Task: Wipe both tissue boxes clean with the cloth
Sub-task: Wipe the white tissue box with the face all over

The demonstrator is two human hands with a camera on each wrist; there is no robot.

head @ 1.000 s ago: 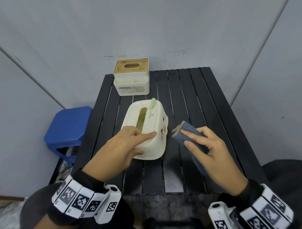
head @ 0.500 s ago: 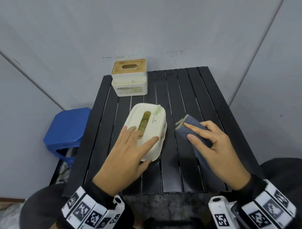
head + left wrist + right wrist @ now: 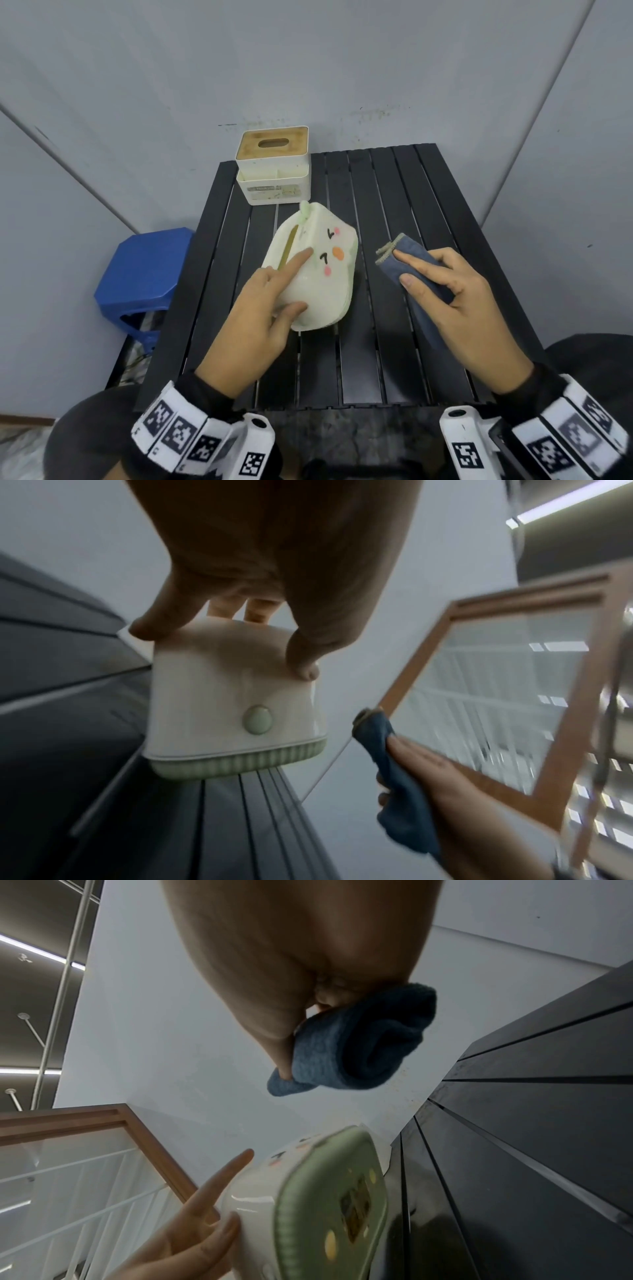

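Note:
A cream tissue box (image 3: pixel 318 274) with a cartoon face and green base is tipped onto its side at the table's middle. My left hand (image 3: pixel 303 281) grips it, fingers over the slotted top and thumb on the face side. The left wrist view shows the box (image 3: pixel 232 704) under my curled fingers. Its green base (image 3: pixel 329 1204) faces the right wrist view. I cannot tell whether an edge rests on the table. My right hand (image 3: pixel 404 269) holds a folded blue cloth (image 3: pixel 390 270), just right of the box and apart from it. A white tissue box with a wooden lid (image 3: pixel 274 171) stands at the back left.
The black slatted table (image 3: pixel 394 212) ends in a front edge close to my wrists. Grey walls close in behind and to the right. A blue plastic stool (image 3: pixel 144 270) stands on the floor to the left of the table.
My left hand has tipped the cream box up from lying flat, so its face now points upward and its base to the right. The right hand and cloth have barely moved.

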